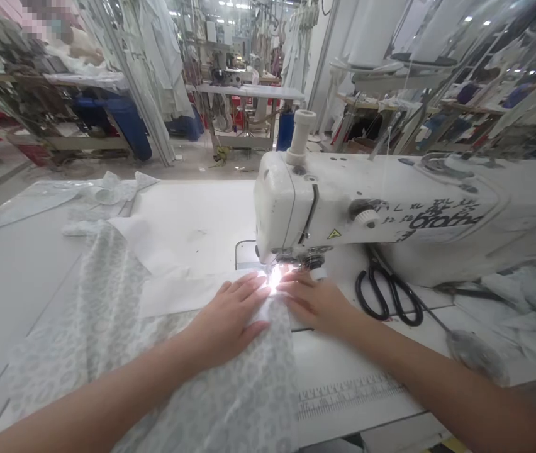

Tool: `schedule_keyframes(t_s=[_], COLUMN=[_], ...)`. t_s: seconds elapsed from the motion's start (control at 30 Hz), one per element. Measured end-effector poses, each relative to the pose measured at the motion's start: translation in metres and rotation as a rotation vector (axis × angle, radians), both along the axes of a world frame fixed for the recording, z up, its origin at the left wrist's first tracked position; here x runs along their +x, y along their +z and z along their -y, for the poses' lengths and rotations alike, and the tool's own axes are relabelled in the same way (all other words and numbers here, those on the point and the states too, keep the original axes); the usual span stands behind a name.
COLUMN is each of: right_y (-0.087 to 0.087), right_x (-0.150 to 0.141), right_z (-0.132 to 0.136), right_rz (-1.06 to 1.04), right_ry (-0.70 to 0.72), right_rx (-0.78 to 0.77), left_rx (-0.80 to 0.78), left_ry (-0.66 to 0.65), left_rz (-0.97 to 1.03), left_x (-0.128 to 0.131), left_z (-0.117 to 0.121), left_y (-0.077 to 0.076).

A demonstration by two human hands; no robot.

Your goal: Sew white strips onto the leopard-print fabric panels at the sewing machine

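Note:
A white sewing machine point(334, 201) stands on the table, its lamp glaring at the needle. Beneath its head lies pale leopard-print fabric point(249, 390) with a white fabric strip point(178, 296) along its upper edge. My left hand point(230, 321) rests flat on the cloth just left of the needle, fingers stretched out and thumb apart. On the right of the needle, my right hand point(318, 302) reaches in with its fingertips at the bright spot by the presser foot. The glare hides the needle and what those fingertips touch.
Black-handled scissors point(388, 292) lie under the machine arm, right of my right hand. A ruler scale point(348, 396) runs along the table front. More printed cloth point(527, 308) is bunched at the right, and loose pieces point(102, 192) lie at the back left. A person point(70, 38) sits in the background.

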State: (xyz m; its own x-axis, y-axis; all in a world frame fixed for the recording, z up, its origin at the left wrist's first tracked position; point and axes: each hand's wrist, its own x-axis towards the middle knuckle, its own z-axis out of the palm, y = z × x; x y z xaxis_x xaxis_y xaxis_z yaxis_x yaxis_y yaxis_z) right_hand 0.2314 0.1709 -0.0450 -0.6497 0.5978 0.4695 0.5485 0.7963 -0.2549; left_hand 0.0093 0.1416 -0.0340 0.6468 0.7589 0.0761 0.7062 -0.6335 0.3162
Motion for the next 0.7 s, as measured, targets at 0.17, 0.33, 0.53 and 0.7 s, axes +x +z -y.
schedule_keyframes(t_s=[0.17,0.33,0.53,0.7], right_y=[0.001,-0.002,-0.002,0.000], right_x=[0.002,0.006,0.008,0.007], right_z=[0.006,0.008,0.010,0.009], right_rz=[0.062,0.036,0.041,0.107], right_ry=[0.137,0.143,0.126,0.071], right_rx=[0.066,0.030,-0.030,-0.049], left_rx=[0.012,-0.008,-0.045,-0.016], left_ry=[-0.030,-0.057,-0.070,-0.074], left_rz=[0.042,0.027,-0.053,-0.062], left_x=[-0.001,-0.004,-0.008,-0.009], left_z=[0.000,0.000,-0.001,-0.011], left_y=[-0.001,0.001,0.005,0.005])
